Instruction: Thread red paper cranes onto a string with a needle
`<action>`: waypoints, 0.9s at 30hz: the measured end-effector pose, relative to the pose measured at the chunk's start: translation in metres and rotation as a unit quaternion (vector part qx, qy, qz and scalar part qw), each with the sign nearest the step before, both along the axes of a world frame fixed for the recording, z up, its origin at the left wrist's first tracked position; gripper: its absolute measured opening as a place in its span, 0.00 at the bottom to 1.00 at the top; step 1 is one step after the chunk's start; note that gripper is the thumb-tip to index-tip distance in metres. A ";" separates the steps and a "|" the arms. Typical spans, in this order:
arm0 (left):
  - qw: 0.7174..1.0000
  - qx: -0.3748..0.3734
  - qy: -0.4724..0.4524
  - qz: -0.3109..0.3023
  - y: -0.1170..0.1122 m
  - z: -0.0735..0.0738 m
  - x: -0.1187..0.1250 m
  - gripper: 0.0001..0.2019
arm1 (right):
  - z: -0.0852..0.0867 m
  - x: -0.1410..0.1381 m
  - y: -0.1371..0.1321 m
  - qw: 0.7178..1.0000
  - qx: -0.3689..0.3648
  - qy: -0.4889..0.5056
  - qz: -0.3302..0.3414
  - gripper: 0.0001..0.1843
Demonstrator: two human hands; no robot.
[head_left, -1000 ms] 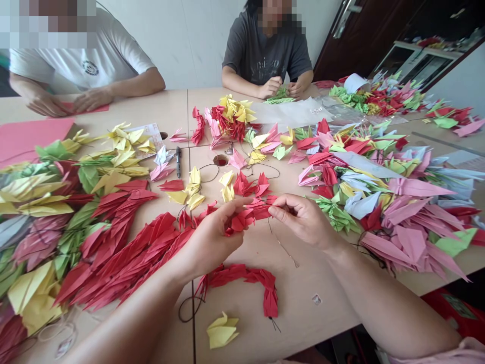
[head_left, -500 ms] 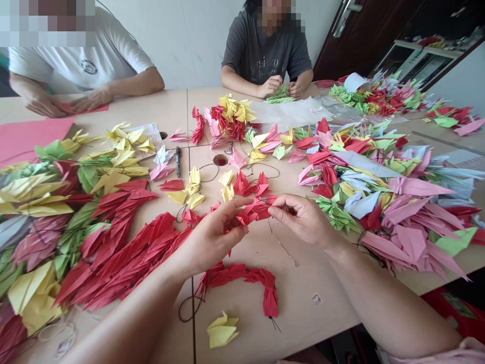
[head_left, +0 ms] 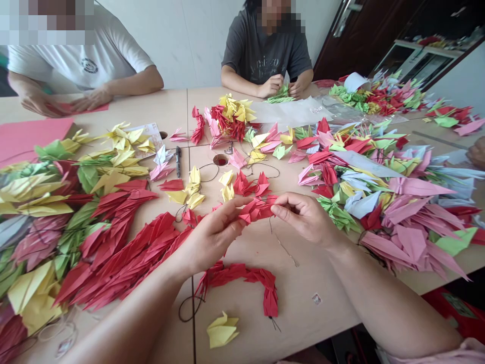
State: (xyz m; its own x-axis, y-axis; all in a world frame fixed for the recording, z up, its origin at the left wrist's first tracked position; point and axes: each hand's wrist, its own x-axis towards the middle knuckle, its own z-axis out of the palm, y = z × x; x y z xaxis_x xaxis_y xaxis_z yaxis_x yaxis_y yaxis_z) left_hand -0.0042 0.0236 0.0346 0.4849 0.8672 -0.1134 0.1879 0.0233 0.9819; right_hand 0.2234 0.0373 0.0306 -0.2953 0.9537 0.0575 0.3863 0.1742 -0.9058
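My left hand point(head_left: 215, 232) curls its fingers around the near end of several red folded paper cranes point(head_left: 257, 210) held over the table. My right hand point(head_left: 305, 217) pinches their right end between thumb and forefinger. A thin thread point(head_left: 282, 243) hangs below the right fingers. Nearer to me, a strung curve of red paper cranes point(head_left: 242, 273) with a dark cord lies on the tabletop. One yellow paper crane point(head_left: 223, 329) sits below it. Under and left of my left forearm spreads a heap of red cranes point(head_left: 131, 263).
Piles of coloured cranes lie at left point(head_left: 41, 197) and right point(head_left: 413, 202). A marker pen point(head_left: 178, 162) rests near a table hole point(head_left: 220, 160). Two people sit opposite, one handling red paper point(head_left: 100, 107), one green pieces point(head_left: 280, 96). Another person's hand point(head_left: 477, 152) shows at right.
The red cranes have shifted and turned slightly between my hands, and my left fingers have closed in a little. Another person's hand has come into view at the right edge.
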 end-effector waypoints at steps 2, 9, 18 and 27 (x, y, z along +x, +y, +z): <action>1.000 -0.004 -0.009 -0.005 0.000 -0.001 -0.001 0.20 | 0.000 0.001 0.000 1.000 0.002 0.005 -0.004 0.16; 1.000 0.013 -0.002 -0.019 0.000 -0.004 0.000 0.19 | 0.001 0.002 0.002 0.999 0.019 0.014 -0.028 0.14; 0.999 0.027 0.040 -0.011 0.000 -0.002 0.002 0.11 | 0.000 0.003 0.000 1.000 0.017 0.008 -0.025 0.15; 0.999 0.039 0.035 -0.006 -0.001 -0.007 0.002 0.08 | -0.001 0.003 0.001 0.998 0.040 0.007 -0.043 0.18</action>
